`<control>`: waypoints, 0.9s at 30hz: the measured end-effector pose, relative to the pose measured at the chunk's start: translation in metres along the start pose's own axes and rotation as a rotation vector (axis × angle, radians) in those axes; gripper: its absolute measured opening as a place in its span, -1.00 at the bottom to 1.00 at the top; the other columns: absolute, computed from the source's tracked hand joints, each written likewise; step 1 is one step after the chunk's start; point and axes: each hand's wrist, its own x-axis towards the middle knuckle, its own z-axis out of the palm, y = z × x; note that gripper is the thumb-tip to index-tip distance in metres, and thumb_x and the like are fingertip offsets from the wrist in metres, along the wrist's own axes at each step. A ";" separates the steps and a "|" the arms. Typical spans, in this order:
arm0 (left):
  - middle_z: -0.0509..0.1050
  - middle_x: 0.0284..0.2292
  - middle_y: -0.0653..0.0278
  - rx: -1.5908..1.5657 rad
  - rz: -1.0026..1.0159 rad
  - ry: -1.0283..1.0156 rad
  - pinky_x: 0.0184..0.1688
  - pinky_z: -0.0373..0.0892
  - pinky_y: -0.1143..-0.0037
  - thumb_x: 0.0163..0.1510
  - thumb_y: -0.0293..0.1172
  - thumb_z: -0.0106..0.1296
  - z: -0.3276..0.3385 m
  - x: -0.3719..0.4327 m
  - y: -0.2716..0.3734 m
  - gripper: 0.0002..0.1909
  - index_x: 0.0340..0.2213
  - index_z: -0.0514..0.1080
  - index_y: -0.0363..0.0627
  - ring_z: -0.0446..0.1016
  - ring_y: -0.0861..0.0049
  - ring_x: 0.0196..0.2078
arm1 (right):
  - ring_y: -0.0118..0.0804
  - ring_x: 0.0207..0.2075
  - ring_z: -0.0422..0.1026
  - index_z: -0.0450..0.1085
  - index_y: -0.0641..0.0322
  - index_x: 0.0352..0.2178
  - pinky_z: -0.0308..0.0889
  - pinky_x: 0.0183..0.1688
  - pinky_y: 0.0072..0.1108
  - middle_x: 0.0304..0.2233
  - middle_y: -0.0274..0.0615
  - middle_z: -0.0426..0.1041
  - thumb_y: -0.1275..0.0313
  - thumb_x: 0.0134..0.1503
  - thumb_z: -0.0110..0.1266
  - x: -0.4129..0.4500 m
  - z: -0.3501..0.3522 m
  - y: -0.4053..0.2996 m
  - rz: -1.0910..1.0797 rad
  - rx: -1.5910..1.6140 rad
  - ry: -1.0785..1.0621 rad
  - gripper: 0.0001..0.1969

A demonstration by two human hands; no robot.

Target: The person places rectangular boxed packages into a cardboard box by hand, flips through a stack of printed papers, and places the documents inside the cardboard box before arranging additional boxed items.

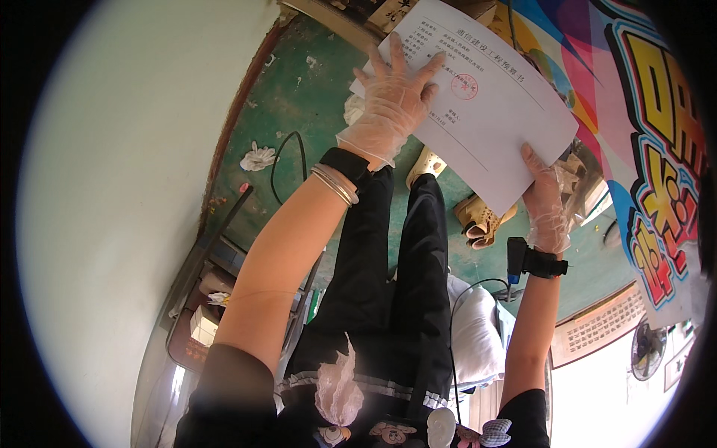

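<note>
A white printed sheet of paper [498, 129] with a round red stamp lies across the upper middle of the view. My left hand [395, 89], in a thin clear plastic glove, rests on its left part with the fingers spread. At the lower right corner my right hand [543, 196], gloved the same way, has its thumb over the paper's edge; its other fingers are hidden. Both wrists wear black bands. Whether more sheets lie under this one, I cannot tell.
On the green floor [330, 73] are a white glove [258, 156], a black cable [273, 179] and tan shoes [480, 218]. A metal-framed chair [224, 235] stands by the pale wall [123, 140] at left. At right hangs a colourful banner [594, 73]; a white pillow-like bundle [476, 330] lies below.
</note>
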 end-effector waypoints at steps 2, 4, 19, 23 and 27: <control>-0.17 0.15 -0.05 -0.004 -0.004 -0.001 -0.05 -0.04 -0.28 0.02 -0.06 -0.08 -0.001 0.000 0.000 -0.51 0.02 0.15 0.62 -0.21 -0.32 0.14 | -0.37 -0.14 0.31 0.22 0.30 -0.07 0.23 -0.08 -0.58 -0.16 -0.27 0.34 0.31 0.02 0.12 0.000 0.000 0.000 0.002 -0.012 0.002 -0.53; -0.18 0.15 -0.05 -0.006 -0.005 0.004 -0.05 -0.04 -0.28 0.02 -0.06 -0.08 0.000 0.000 0.000 -0.51 0.02 0.15 0.62 -0.22 -0.32 0.14 | -0.37 -0.14 0.31 0.22 0.30 -0.07 0.24 -0.09 -0.58 -0.16 -0.26 0.34 0.31 0.02 0.12 0.001 -0.001 0.001 0.005 -0.024 0.004 -0.53; -0.18 0.15 0.02 0.016 -0.011 0.018 -0.03 -0.02 -0.21 0.00 -0.06 -0.06 0.002 -0.003 0.001 -0.49 0.02 0.13 0.63 -0.22 -0.25 0.14 | -0.37 -0.14 0.31 0.20 0.32 -0.05 0.21 -0.06 -0.56 -0.16 -0.26 0.33 0.31 0.02 0.11 0.002 -0.002 0.005 -0.015 -0.014 -0.005 -0.51; -0.18 0.15 0.03 0.012 -0.005 0.040 -0.03 -0.02 -0.21 0.00 -0.05 -0.06 0.004 -0.003 0.000 -0.49 0.02 0.13 0.63 -0.21 -0.25 0.14 | -0.37 -0.14 0.31 0.20 0.31 -0.06 0.21 -0.07 -0.56 -0.16 -0.26 0.33 0.31 0.01 0.12 0.001 -0.001 0.003 -0.023 -0.016 -0.012 -0.51; -0.18 0.15 0.04 0.022 -0.006 0.043 -0.03 -0.01 -0.21 0.00 -0.05 -0.06 0.005 -0.003 -0.001 -0.49 0.02 0.13 0.63 -0.20 -0.24 0.14 | -0.38 -0.15 0.31 0.21 0.32 -0.06 0.22 -0.08 -0.56 -0.17 -0.27 0.33 0.30 0.00 0.14 0.000 0.001 0.003 -0.014 -0.018 0.013 -0.50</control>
